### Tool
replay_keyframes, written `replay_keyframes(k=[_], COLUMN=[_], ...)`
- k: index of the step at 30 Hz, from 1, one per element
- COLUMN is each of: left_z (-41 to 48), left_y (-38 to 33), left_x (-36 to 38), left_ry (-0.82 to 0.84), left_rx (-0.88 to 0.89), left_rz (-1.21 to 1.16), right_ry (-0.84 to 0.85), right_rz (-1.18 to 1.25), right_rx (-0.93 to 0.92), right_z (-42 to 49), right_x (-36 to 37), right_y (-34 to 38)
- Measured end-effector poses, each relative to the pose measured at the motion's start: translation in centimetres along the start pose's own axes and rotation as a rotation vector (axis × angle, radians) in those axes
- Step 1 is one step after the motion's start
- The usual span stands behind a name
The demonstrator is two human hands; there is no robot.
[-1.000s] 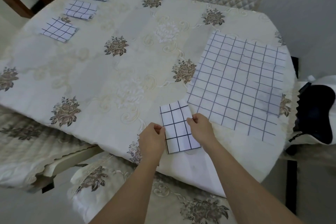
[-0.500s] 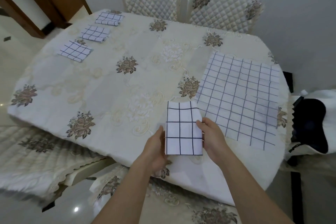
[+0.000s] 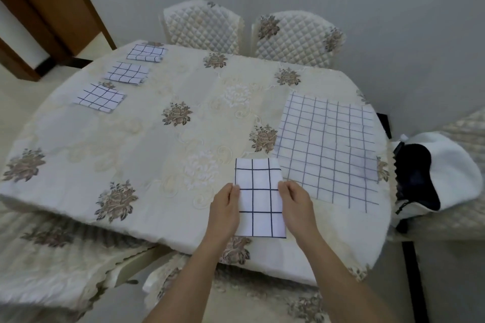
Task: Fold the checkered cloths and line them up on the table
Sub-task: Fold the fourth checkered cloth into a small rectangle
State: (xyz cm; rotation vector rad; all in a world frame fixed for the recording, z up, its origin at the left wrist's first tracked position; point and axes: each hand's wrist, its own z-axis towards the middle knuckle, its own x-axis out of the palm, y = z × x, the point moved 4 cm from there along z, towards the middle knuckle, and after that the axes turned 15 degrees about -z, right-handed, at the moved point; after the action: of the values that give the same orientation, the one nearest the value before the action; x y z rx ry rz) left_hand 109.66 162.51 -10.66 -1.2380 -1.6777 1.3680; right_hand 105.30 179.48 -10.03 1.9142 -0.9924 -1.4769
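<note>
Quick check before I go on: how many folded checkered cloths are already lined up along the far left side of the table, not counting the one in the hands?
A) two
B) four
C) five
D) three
D: three lie in a row there, the far folded cloth, the middle folded cloth and the near folded cloth; the left hand and right hand grip the held cloth by its sides.

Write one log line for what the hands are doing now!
left hand: holds small cloth | right hand: holds small cloth | row of cloths: far left | big flat cloth: unfolded, right
</note>
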Motion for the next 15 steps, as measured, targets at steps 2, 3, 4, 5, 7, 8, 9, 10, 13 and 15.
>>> replay_keyframes(k=[2, 3, 4, 5, 7, 8, 9, 10, 13, 15], left_z=[-0.4, -0.6, -0.7, -0.8, -0.8, -0.8, -0.9, -0.9, -1.1, -1.4], left_y=[-0.3, -0.5, -0.5, -0.5, -0.5, -0.5, -0.5, -0.4, -0.1, 0.0], left_x=[0.0, 0.0, -0.1, -0.2, -0.6, -0.8, -0.9, -1.0, -1.1, -1.4], left_ry=[0.008, 0.005, -0.001, -0.006, -0.014, -0.013, -0.009, -0.004, -0.001, -0.011], left_rx=[0.046, 0.059, 0.067, 0.075, 0.093, 0.100, 0.106, 0.111, 0.111, 0.114], left_rz=[0.065, 0.077, 0.083, 0.085, 0.087, 0.090, 0.097, 0.105, 0.121, 0.129], right_ry=[-0.061, -0.088, -0.113, -0.137, -0.177, -0.191, -0.201, -0.212, -0.239, -0.246], right_rz=[-0.048, -0.076, -0.103, -0.129, -0.161, -0.165, -0.168, -0.170, -0.184, -0.181], right_rx=[-0.011, -0.024, -0.045, -0.067, -0.097, -0.100, -0.098, -0.093, -0.080, -0.093], right_z=[-0.4, -0.6, -0.9, -1.2, -1.7, -1.9, -2.1, -2.3, -2.8, -3.2], right_x=[0.0, 0.0, 0.0, 0.0, 0.2, 0.3, 0.4, 0.5, 0.6, 0.8], right_y=[0.1, 0.3, 0.5, 0.8, 1.2, 1.3, 1.3, 1.3, 1.1, 1.2])
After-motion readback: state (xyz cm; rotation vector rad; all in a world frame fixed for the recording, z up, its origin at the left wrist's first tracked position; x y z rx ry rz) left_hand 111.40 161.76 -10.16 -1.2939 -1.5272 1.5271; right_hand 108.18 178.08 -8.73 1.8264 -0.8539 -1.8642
